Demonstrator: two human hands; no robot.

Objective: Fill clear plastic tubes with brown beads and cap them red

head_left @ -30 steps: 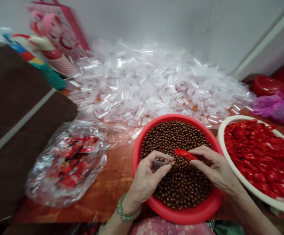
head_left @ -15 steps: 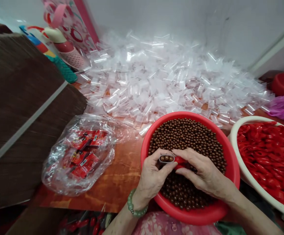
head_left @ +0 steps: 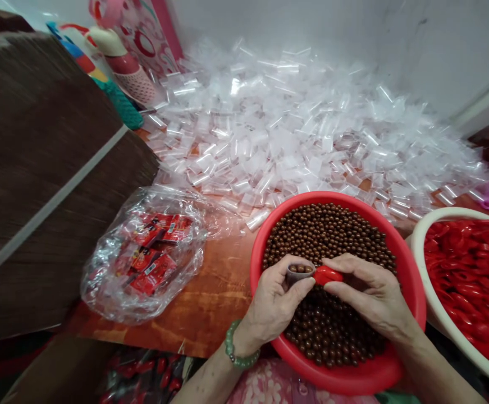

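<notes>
My left hand (head_left: 278, 300) is closed around a small clear plastic sleeve (head_left: 293, 278), its oval mouth facing up with a few brown balls (head_left: 301, 269) inside. A glossy red plastic cap (head_left: 327, 275) is pinched between the thumb and fingers of my right hand (head_left: 370, 292). The cap lies close beside the sleeve's mouth; I cannot tell whether they touch. Both hands are above a red basin (head_left: 265, 241) filled with shiny brown balls (head_left: 332, 230). My left wrist wears a green bead bracelet (head_left: 236, 350).
A white basin (head_left: 419, 247) of red caps (head_left: 463, 275) stands at right. Clear sleeves (head_left: 269, 134) lie heaped behind. Left are a clear bag (head_left: 101, 280) with red packets (head_left: 155, 272), a strapped brown stack (head_left: 50, 168) and a pink bottle (head_left: 132, 76). The wooden table (head_left: 210, 280) shows between.
My right hand has drawn slightly away from my left, and more of the red cap shows. The whole view has shifted a little, so most things sit further right.
</notes>
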